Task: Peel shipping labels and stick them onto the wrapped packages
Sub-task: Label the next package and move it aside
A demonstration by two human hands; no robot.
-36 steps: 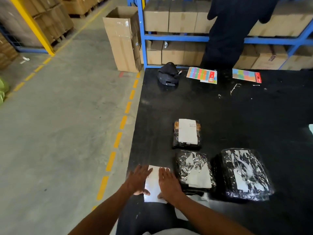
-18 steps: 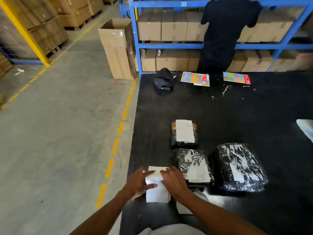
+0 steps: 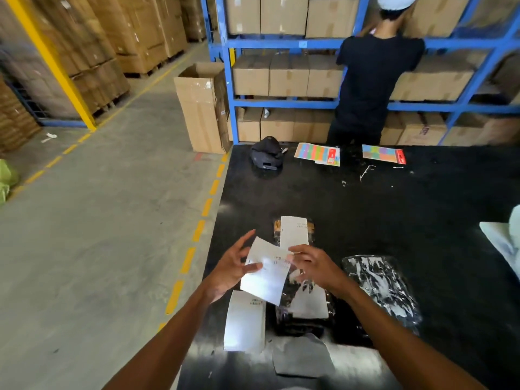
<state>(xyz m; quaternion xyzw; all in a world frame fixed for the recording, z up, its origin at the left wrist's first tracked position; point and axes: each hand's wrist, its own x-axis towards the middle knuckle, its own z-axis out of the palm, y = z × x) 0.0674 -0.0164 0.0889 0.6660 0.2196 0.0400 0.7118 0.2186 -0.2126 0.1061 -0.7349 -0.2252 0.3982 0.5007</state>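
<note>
Left hand (image 3: 230, 270): raised above the table's near edge, thumb pressed on the face of a white printed paper shipping label (image 3: 267, 274), fingers spread behind it. Right hand (image 3: 312, 266): fingertips (image 3: 292, 254) pinching the same sheet at its upper right edge, apparently to work a corner loose from the backing. Directly beneath: black film-wrapped middle package (image 3: 304, 313), with a white label on its top. Just left of it: a second white label sheet (image 3: 244, 322), flat on the black table (image 3: 394, 209). Nearer the body: a grey backing scrap (image 3: 302, 358). Beyond the hands: small far package (image 3: 294, 232), labelled. To the right: larger glossy black package (image 3: 382, 288), glare hiding whether it carries a label. Risks, as judged: the sheet hangs unsupported, so freed adhesive may curl onto itself or a finger; on crinkled film it may crease or sit crooked; it may land on a package that has one already. Containers: tall open brown cardboard carton (image 3: 199, 108) on the floor, contents not visible; blue steel shelving (image 3: 284, 102) filled with closed brown cardboard boxes (image 3: 287, 77), a person in a dark shirt (image 3: 371, 80) reaching among them
</note>
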